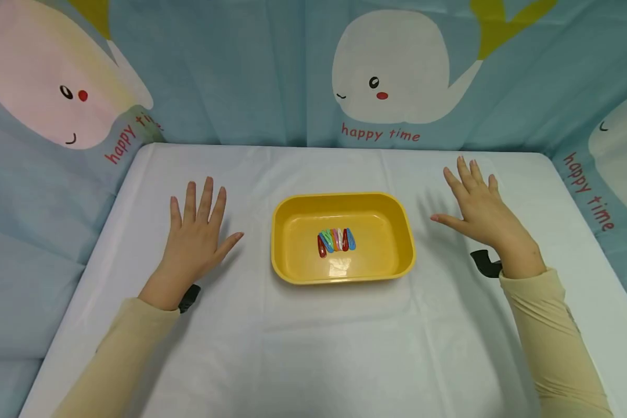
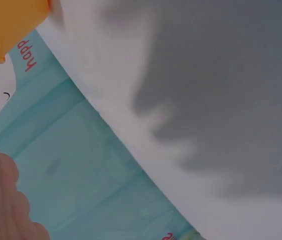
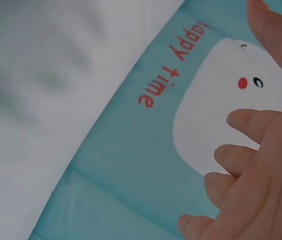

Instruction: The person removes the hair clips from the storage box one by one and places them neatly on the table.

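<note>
Several colourful snap hair clips (image 1: 337, 240) lie side by side in a row inside a yellow plastic tray (image 1: 282, 255) at the middle of the table. They are red, blue, green, orange, pink and white. To the left of the tray, my left hand (image 1: 190, 247) is spread palm down with nothing in it. My right hand (image 1: 483, 212) hovers to the right of the tray, fingers spread and holding nothing. In the right wrist view its fingers (image 3: 236, 160) stretch out past the palm. The left wrist view catches a corner of the tray (image 2: 11, 25).
A white cloth (image 1: 339, 348) covers the table. Blue curtains (image 1: 240, 75) printed with whales and "happy time" rise behind and beside it. Each wrist has a black strap, one showing at the left wrist (image 1: 190, 298) and one at the right wrist (image 1: 485, 264).
</note>
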`<action>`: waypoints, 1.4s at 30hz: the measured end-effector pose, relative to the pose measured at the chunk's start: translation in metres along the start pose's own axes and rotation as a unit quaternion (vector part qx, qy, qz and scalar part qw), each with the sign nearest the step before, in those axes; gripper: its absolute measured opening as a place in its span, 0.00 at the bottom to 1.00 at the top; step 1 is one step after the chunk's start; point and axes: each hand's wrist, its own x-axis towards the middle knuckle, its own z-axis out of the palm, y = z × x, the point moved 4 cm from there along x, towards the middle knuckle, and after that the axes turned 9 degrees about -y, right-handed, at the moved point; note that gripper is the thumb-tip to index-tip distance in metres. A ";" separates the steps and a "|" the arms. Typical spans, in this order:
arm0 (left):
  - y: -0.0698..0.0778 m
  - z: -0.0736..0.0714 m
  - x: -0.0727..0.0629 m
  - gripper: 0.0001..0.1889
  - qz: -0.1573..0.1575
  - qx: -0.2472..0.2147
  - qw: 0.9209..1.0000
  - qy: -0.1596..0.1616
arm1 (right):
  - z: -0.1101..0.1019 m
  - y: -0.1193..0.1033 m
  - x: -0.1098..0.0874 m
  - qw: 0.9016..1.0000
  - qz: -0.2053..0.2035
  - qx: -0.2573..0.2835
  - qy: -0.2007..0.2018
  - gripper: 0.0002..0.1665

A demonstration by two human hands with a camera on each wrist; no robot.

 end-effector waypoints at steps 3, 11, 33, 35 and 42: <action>0.001 -0.001 -0.001 0.48 -0.014 0.000 1.000 -0.019 | 0.002 -0.001 0.000 1.000 -0.003 0.002 -0.002 0.57; 0.003 -0.002 -0.002 0.46 -0.032 0.013 0.998 -0.056 | 0.007 -0.003 0.001 1.000 -0.002 0.003 -0.008 0.57; 0.017 0.000 0.003 0.43 -0.028 -0.016 0.999 -0.034 | 0.009 -0.004 -0.005 1.000 -0.015 0.005 -0.009 0.52; 0.020 0.001 0.005 0.43 -0.021 -0.020 0.999 -0.036 | 0.007 -0.003 -0.007 1.000 -0.018 0.004 0.001 0.51; 0.027 -0.005 0.007 0.44 -0.012 -0.027 1.000 -0.008 | -0.002 -0.006 -0.009 0.998 -0.039 0.013 0.040 0.48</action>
